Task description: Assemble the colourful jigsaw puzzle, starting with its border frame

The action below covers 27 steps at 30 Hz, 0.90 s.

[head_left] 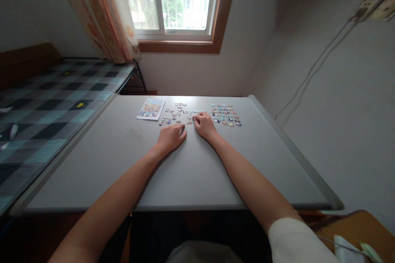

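Observation:
My left hand rests on the white table in a loose curl, just in front of a group of loose jigsaw pieces. Nothing shows between its fingers. A short way to the right, my right hand has thumb and forefinger pinched on a small jigsaw puzzle piece, partly hidden by the fingertips. That hand is at a partly joined strip of puzzle. Right of it, more loose pieces lie spread in rows. A printed picture card lies flat left of the pieces.
A bed with a checked cover runs along the table's left side. Ahead are a window and a curtain. A cable hangs down the right wall from a socket. A brown stool or chair stands at the lower right.

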Each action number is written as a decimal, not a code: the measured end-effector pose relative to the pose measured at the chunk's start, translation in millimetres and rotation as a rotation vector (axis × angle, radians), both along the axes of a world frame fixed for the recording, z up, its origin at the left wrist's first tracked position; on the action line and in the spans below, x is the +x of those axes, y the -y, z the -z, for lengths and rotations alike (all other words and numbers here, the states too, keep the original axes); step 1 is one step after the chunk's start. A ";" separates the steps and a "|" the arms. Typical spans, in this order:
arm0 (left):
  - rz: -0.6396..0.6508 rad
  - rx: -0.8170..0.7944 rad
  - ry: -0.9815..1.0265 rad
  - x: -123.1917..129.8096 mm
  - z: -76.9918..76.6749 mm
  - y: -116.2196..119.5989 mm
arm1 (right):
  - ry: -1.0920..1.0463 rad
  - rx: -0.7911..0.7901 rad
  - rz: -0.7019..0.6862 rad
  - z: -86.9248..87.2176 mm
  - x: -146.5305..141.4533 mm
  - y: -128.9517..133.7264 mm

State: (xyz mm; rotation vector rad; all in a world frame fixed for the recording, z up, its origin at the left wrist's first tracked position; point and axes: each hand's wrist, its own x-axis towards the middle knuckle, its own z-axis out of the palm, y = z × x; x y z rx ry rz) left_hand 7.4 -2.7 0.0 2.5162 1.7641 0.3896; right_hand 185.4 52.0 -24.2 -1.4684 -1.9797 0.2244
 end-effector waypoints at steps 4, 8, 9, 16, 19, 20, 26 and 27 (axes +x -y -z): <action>0.006 0.004 0.034 -1.5 -1.9 1.0 | 0.007 -0.024 0.003 -0.1 -0.5 0.2; 0.006 -0.007 0.047 -2.3 -1.6 0.5 | 0.010 -0.037 0.012 -1.8 -0.9 1.5; 0.008 -0.005 0.048 -2.5 -1.3 0.3 | 0.011 -0.037 0.013 -2.3 -1.0 2.0; 0.016 -0.002 0.048 -3.1 -1.3 0.2 | 0.019 -0.034 0.008 -3.0 -1.4 3.1; 0.026 0.002 0.052 -3.1 -2.1 0.4 | 0.022 -0.040 0.006 -2.1 -1.0 2.6; 0.027 0.005 0.054 -3.1 -2.2 0.4 | 0.023 -0.043 0.006 -1.9 -0.9 2.4; 0.025 -0.005 0.049 -3.1 -2.2 0.3 | 0.043 -0.051 0.019 -2.9 -1.3 2.8; 0.024 -0.009 0.048 -3.1 -2.3 0.3 | 0.052 -0.051 0.021 -3.7 -1.6 3.5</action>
